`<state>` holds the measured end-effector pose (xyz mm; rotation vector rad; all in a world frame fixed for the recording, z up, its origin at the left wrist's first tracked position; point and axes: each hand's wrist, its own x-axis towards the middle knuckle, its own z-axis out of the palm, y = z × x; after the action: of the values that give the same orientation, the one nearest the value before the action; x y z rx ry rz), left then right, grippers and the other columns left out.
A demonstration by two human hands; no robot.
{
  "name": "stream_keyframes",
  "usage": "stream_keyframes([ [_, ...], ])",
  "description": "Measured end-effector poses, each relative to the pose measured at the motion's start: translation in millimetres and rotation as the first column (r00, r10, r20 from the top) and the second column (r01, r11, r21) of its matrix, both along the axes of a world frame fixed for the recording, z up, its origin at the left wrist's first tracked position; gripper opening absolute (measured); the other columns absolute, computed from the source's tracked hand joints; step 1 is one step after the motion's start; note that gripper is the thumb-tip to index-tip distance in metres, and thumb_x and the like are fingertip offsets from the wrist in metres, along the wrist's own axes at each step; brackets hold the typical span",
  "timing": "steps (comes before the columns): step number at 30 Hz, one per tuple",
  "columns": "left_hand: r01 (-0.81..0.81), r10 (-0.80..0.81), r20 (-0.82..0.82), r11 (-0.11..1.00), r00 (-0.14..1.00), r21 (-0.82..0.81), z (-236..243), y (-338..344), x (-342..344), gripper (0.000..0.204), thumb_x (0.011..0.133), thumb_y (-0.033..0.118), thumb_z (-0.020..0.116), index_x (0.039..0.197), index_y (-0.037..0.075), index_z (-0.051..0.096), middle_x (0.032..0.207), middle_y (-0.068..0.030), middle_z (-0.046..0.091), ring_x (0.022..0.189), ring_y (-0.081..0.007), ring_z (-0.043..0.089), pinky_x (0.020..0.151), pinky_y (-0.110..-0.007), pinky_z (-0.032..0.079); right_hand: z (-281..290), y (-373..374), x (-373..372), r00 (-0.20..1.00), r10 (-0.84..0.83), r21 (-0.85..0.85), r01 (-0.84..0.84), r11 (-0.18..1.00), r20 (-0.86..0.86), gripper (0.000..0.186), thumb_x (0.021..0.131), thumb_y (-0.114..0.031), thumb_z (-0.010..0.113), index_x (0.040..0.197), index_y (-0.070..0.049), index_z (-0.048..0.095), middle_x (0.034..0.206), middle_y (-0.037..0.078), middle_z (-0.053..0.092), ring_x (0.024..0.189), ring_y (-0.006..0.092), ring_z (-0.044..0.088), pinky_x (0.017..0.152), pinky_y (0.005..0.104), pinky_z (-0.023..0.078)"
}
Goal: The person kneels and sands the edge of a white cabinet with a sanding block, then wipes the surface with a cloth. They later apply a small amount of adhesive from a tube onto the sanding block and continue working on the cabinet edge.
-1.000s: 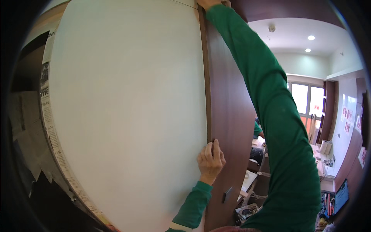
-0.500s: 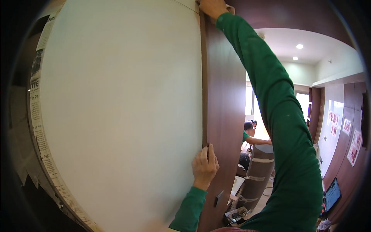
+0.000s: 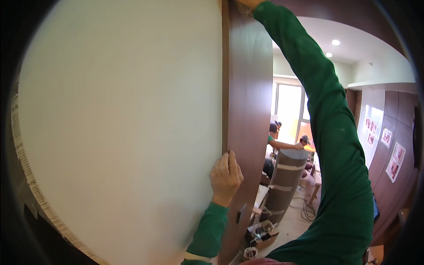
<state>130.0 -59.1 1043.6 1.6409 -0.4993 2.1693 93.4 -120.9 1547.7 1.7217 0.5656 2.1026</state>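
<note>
A large off-white panel fills the left and middle, with a narrow brown edge strip running down its right side. Beyond the strip stands a dark wood-look panel. Lower down, my left hand has its fingers pressed together at the strip, tips pointing up; its thumb is hidden. My right arm reaches up to the top of the strip. There my right hand is mostly cut off by the upper edge, closed over something tan and cloth-like that I cannot make out.
Printed paper lines the panel's left edge. A small dark handle sits low on the wood-look panel. Behind my right arm stand a grey taped roll, a box of tools, cables and other people working by the window.
The view has shifted, so the panel, strip and both hands appear further left and higher. My right hand has mostly left the top of the picture. My left hand stays at the strip.
</note>
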Motion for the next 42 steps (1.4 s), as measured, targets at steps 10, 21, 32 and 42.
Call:
stream_keyframes([
  [10,0.001,0.0,0.036,1.0,0.999,-0.03,2.0,-6.8,-0.4,0.022,0.08,0.011,0.068,0.102,0.004,0.067,0.108,-0.0108,0.06,0.095,-0.0271,0.058,0.082,-0.038,0.044,-312.9,-47.6,1.9,0.962,0.134,-0.193,-0.182,0.964,-0.239,0.048,0.074,0.003,0.059,0.116,-0.018,0.065,0.102,0.008,0.06,0.078,0.0255,0.062,0.063,0.0364,0.052],
  [21,-0.016,0.016,-0.014,1.0,1.0,-0.011,-2.5,-8.8,2.2,0.027,0.076,0.012,0.069,0.102,0.007,0.066,0.112,-0.0114,0.056,0.098,-0.0276,0.056,0.088,-0.039,0.04,-353.7,-14.7,4.3,0.759,0.636,0.504,-0.498,0.706,-0.141,0.021,0.085,-0.016,0.066,0.105,-0.01,0.069,0.088,0.011,0.065,0.075,0.032,0.064,0.065,0.0409,0.052],
  [32,-0.03,0.03,-0.004,0.999,1.0,-0.015,-6.2,-5.6,9.8,0.029,0.075,0.012,0.069,0.103,0.007,0.066,0.112,-0.011,0.056,0.1,-0.0256,0.055,0.091,-0.038,0.038,-316.2,8.6,15.3,0.794,0.605,0.518,-0.493,0.699,-0.061,0.015,0.087,-0.025,0.064,0.097,-0.016,0.071,0.094,0.014,0.063,0.076,0.0342,0.064,0.06,0.0469,0.051],
  [42,0.003,-0.003,0.002,1.0,1.0,-0.016,-5.2,-16.4,5.7,0.028,0.074,0.012,0.069,0.102,0.007,0.066,0.115,-0.0102,0.056,0.101,-0.0255,0.055,0.091,-0.037,0.039,-199.6,-1.8,12.4,0.888,0.458,0.485,-0.384,0.786,-0.04,0.019,0.082,-0.021,0.06,0.09,-0.006,0.068,0.09,0.017,0.065,0.074,0.0364,0.065,0.063,0.0467,0.051],
])
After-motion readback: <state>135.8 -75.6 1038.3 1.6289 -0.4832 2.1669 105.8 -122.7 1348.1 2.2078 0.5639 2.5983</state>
